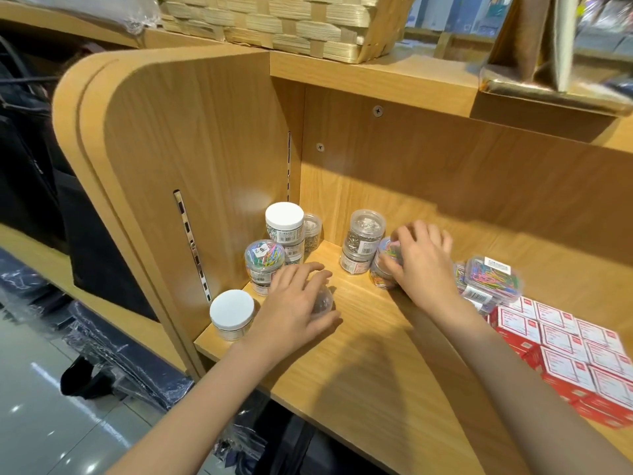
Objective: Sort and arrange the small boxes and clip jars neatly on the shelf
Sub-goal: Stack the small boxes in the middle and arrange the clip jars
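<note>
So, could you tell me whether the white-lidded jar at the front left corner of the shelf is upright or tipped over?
Upright. The white-lidded jar stands on its base at the shelf's front left corner, its flat lid facing up.

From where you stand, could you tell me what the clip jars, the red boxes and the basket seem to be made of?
The clip jars look like clear glossy plastic: the clips show through the walls. The red boxes seem printed card, matte, with sharp folded edges. The basket appears woven from flat pale wood or bamboo strips.
</note>
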{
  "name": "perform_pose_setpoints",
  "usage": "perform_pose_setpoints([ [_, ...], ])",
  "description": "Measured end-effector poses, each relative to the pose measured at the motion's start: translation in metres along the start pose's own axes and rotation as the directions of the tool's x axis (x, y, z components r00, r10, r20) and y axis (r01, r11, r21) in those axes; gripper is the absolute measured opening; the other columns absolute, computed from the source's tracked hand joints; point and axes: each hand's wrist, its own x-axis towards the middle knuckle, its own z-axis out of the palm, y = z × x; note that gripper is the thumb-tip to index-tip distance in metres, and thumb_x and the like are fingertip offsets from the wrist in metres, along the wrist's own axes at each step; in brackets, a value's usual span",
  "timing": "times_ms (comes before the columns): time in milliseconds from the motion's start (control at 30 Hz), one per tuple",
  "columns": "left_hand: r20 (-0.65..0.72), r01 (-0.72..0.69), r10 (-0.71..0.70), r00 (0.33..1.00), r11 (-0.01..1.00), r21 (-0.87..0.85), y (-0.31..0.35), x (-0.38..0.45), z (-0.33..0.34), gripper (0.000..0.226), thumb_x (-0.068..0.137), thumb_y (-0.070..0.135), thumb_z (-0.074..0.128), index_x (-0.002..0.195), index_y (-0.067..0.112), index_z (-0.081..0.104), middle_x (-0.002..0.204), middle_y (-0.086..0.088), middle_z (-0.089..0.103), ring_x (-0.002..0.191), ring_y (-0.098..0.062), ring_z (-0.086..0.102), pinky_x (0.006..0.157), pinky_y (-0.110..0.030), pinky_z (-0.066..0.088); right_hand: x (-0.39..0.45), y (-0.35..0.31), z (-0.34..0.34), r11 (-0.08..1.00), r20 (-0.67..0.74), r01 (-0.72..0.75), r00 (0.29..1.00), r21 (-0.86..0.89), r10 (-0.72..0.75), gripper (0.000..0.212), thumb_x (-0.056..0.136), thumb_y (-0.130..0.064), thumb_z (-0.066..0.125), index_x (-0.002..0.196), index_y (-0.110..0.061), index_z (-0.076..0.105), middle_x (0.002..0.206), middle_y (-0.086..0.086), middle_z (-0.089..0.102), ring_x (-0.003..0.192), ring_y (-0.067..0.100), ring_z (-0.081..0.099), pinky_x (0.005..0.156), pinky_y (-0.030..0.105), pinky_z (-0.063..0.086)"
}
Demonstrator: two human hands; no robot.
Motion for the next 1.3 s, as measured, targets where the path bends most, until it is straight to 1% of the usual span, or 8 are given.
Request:
perform_pose_setpoints([
  [133, -0.233, 0.061, -0.060, 0.971, 0.998, -0.002, -0.013, -0.016, -0.013, 0.035, 0.087, 0.032, 0.043, 0.109, 0.010, 0.059, 0.113, -0.005, 0.057, 0.107, -0.020, 0.046, 0.094, -0.031, 0.029, 0.008, -0.025, -0.008, 0.948, -0.027, 0.165, 0.986, 0.273, -0.165, 0.031, 0.083, -0.020, 0.063, 0.109, -0.007, 0.055, 0.118, 0.011, 0.051, 0.109, 0.029, 0.044, 0.096, 0.039, 0.031],
  [367, -0.265, 0.172, -0.138, 0.954, 0.979, 0.110, -0.026, -0.022, -0.023, 0.042, 0.079, 0.023, 0.043, 0.117, 0.009, 0.055, 0.124, -0.012, 0.052, 0.113, -0.025, 0.040, 0.092, -0.037, 0.039, 0.051, -0.076, 0.017, 0.901, 0.193, 0.233, 0.928, 0.367, -0.318, 0.055, 0.082, 0.005, 0.053, 0.133, -0.009, 0.040, 0.131, 0.010, 0.046, 0.119, 0.027, 0.045, 0.099, 0.036, 0.037],
  [500, -0.179, 0.191, -0.166, 0.970, 0.973, 0.132, -0.040, -0.028, -0.023, 0.059, 0.072, 0.009, 0.064, 0.128, 0.007, 0.047, 0.132, -0.015, 0.048, 0.122, -0.026, 0.035, 0.096, -0.044, 0.044, 0.063, -0.090, 0.018, 0.909, 0.232, 0.132, 0.943, 0.395, -0.238, 0.055, 0.083, 0.003, 0.053, 0.134, -0.009, 0.039, 0.139, 0.013, 0.037, 0.125, 0.030, 0.037, 0.101, 0.039, 0.036],
  [600, -0.145, 0.156, -0.137, 0.980, 0.979, 0.130, -0.049, -0.032, -0.026, 0.058, 0.073, 0.011, 0.061, 0.129, 0.010, 0.045, 0.130, -0.011, 0.049, 0.121, -0.024, 0.036, 0.094, -0.042, 0.045, 0.059, -0.075, 0.008, 0.984, -0.001, 0.116, 0.993, 0.138, -0.117, 0.043, 0.082, -0.018, 0.062, 0.122, -0.011, 0.051, 0.132, 0.013, 0.044, 0.119, 0.033, 0.037, 0.093, 0.044, 0.035],
  [700, -0.168, 0.166, -0.145, 0.975, 0.979, 0.118, -0.049, -0.028, -0.028, 0.046, 0.076, 0.014, 0.054, 0.121, 0.012, 0.051, 0.120, -0.008, 0.053, 0.111, -0.024, 0.041, 0.088, -0.040, 0.049, 0.044, -0.052, -0.001, 0.999, 0.107, -0.049, 0.993, 0.015, 0.047, 0.054, 0.082, -0.040, 0.062, 0.126, -0.015, 0.045, 0.126, 0.013, 0.042, 0.112, 0.035, 0.040, 0.091, 0.043, 0.031],
  [933, -0.223, 0.201, -0.162, 0.961, 0.965, 0.167, -0.048, -0.014, -0.032, 0.023, 0.076, 0.019, 0.047, 0.098, 0.018, 0.042, 0.097, -0.007, 0.053, 0.089, -0.024, 0.042, 0.054, -0.039, 0.053, 0.051, -0.046, 0.012, 0.939, 0.108, -0.050, 0.994, 0.340, 0.013, 0.043, 0.079, -0.024, 0.069, 0.114, -0.011, 0.047, 0.115, 0.013, 0.039, 0.101, 0.035, 0.049, 0.086, 0.040, 0.043],
  [1100, -0.214, 0.192, -0.155, 0.964, 0.968, 0.160, -0.051, -0.016, -0.031, 0.025, 0.076, 0.018, 0.047, 0.101, 0.016, 0.050, 0.100, -0.006, 0.054, 0.091, -0.025, 0.045, 0.054, -0.038, 0.054, 0.092, -0.071, 0.015, 0.852, 0.033, 0.102, 0.990, 0.514, -0.139, 0.044, 0.077, -0.028, 0.072, 0.097, -0.012, 0.037, 0.109, 0.004, 0.033, 0.088, 0.011, 0.040, 0.077, 0.024, 0.039],
  [1300, -0.204, 0.193, -0.158, 0.966, 0.967, 0.166, -0.052, -0.017, -0.031, 0.026, 0.075, 0.019, 0.049, 0.101, 0.020, 0.044, 0.102, -0.005, 0.053, 0.092, -0.022, 0.041, 0.052, -0.037, 0.054, 0.101, -0.071, 0.042, 0.908, 0.041, 0.360, 0.925, 0.214, -0.377, 0.043, 0.083, -0.026, 0.064, 0.120, -0.007, 0.052, 0.126, 0.014, 0.045, 0.115, 0.031, 0.040, 0.094, 0.040, 0.035],
])
